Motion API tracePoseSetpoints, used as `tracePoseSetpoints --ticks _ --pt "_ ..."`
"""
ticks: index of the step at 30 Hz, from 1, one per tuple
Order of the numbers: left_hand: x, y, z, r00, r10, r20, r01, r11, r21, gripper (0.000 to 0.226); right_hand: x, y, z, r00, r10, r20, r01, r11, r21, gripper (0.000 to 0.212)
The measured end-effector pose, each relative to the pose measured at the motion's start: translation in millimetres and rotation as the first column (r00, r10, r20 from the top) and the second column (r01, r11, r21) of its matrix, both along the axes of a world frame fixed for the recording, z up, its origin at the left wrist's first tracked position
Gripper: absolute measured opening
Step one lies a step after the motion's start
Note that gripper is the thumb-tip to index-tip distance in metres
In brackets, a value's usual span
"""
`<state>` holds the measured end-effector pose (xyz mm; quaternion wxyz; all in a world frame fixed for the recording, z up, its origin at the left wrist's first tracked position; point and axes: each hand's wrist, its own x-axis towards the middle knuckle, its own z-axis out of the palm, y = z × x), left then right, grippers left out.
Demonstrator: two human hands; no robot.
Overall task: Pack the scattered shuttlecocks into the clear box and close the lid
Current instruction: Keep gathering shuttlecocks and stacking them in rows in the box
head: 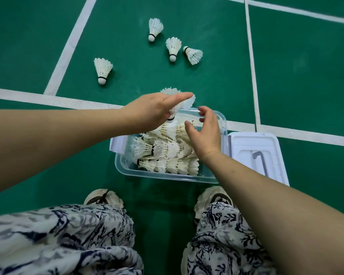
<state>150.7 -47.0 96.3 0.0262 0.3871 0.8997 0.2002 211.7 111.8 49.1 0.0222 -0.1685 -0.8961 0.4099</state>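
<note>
A clear plastic box (127, 171) sits on the green court floor in front of my feet, holding several white feather shuttlecocks (167, 153). My left hand (153, 112) hovers over the box's far left corner and grips a shuttlecock (179, 100), cork down, feathers sticking out past my fingers. My right hand (205, 132) is above the box's right side, fingers spread and holding nothing. Several loose shuttlecocks lie on the floor beyond: one at the left (103, 70), one far back (155, 28), two close together (173, 47) (193, 54).
The box's white lid (244, 143) lies flat on the floor right of the box, with a grey handle (261, 163). White court lines (68, 50) cross the floor. My two shoes (103, 197) and patterned trouser legs are just in front of the box.
</note>
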Motion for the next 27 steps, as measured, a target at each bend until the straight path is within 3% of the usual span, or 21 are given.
tracePoseSetpoints --ticks 3,6,9,14,19,23,27 --pt "2 7 -1 0.998 -0.056 -0.03 0.056 0.998 -0.019 0.064 -3 -16 18 0.987 0.14 -0.074 -0.139 0.99 0.029 0.066" --pt "0 7 -3 0.998 -0.066 -0.019 0.065 0.997 -0.05 0.057 -5 -34 24 0.956 0.293 -0.015 -0.291 0.953 0.081 0.083" --pt "-1 7 -3 0.997 -0.071 0.024 0.072 0.995 -0.065 0.058 -5 -37 22 0.967 0.256 -0.007 -0.255 0.965 0.067 0.086" --pt "4 10 5 0.982 0.025 0.189 -0.035 0.998 0.049 0.063 -5 -31 22 0.986 0.16 -0.043 -0.162 0.986 -0.041 0.074" --pt "9 20 11 0.95 0.033 0.309 -0.085 0.984 0.157 0.069 -4 -25 22 0.988 0.017 -0.152 -0.038 0.99 -0.135 0.043" --pt "10 20 6 0.976 0.034 0.217 -0.078 0.977 0.198 0.065 -6 -13 19 0.982 -0.101 -0.159 0.071 0.979 -0.189 0.04" --pt "2 11 -3 0.978 0.094 0.187 -0.123 0.981 0.15 0.063 -4 14 12 0.957 -0.207 -0.205 0.198 0.978 -0.065 0.024"
